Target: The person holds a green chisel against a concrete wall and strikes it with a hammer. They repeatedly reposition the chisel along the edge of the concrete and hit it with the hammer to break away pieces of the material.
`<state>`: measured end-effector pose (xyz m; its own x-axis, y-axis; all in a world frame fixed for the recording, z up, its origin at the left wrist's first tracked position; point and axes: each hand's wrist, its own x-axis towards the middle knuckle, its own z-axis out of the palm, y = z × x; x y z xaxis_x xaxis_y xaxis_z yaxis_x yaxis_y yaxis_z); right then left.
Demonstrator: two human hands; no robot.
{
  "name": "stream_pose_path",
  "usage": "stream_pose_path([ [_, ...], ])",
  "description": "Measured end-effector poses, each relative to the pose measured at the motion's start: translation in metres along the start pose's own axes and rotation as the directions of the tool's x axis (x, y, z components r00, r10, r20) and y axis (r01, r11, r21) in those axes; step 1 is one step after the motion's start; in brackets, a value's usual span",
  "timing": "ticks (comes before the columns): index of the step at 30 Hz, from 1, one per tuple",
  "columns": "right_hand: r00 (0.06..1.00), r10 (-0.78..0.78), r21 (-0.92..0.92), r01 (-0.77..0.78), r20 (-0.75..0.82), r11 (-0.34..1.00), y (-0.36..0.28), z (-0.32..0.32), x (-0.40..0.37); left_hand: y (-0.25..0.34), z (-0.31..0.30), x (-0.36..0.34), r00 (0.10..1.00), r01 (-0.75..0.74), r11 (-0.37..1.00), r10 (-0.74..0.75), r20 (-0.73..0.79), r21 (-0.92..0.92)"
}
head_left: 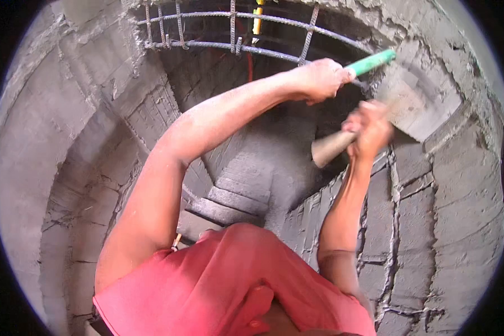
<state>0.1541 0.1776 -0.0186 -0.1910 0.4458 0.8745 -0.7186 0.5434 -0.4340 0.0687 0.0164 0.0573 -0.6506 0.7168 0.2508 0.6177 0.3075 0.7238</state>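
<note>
My left hand [322,81] reaches across to the upper right, its fingers wrapped round a green-handled trowel [378,62]. A bit of metal shows under this handle, while most of the blade is hard to make out. Below it, my right hand [369,131], smeared by motion, is closed round a tool with a thick wooden handle [331,148]. The handle's wide end points down and left; blur hides the tool's working end. Both hands are close to a flat, pale grey patch [411,103] on the curved wall.
Ribbed steel bars [274,19] cross the opening at the top, with a yellow rod [257,22] behind them. Rough grey mortar walls [33,145] curve around. Deep cracks [395,224] run between blocks at right. Grey stepped ledges [235,199] lie below my arms.
</note>
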Motion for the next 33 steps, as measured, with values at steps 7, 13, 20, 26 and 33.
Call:
stream_pose_path([
  [7,0.942,-0.224,-0.005,0.230,-0.251,0.973,-0.064,-0.104,0.047,-0.001,-0.003,0.001,0.999,-0.004,0.996,0.008,0.037,-0.087],
  [13,0.453,-0.482,-0.192,0.549,-0.750,0.814,-0.052,-0.125,0.082,0.006,0.000,-0.001,0.998,0.070,0.991,-0.069,0.013,-0.110],
  [20,0.779,0.621,0.480,-0.576,0.080,0.661,-0.035,-0.036,0.000,-0.004,-0.003,0.006,0.984,-0.178,0.946,0.176,0.035,0.270],
  [26,0.736,-0.292,0.415,0.612,-0.611,0.673,-0.089,-0.177,0.098,0.000,-0.003,0.001,0.997,-0.074,0.997,0.073,0.038,0.029],
  [33,0.929,-0.281,-0.156,0.249,-0.241,0.956,-0.011,-0.032,0.006,-0.006,0.004,0.004,0.998,0.066,0.979,-0.063,0.021,-0.192],
])
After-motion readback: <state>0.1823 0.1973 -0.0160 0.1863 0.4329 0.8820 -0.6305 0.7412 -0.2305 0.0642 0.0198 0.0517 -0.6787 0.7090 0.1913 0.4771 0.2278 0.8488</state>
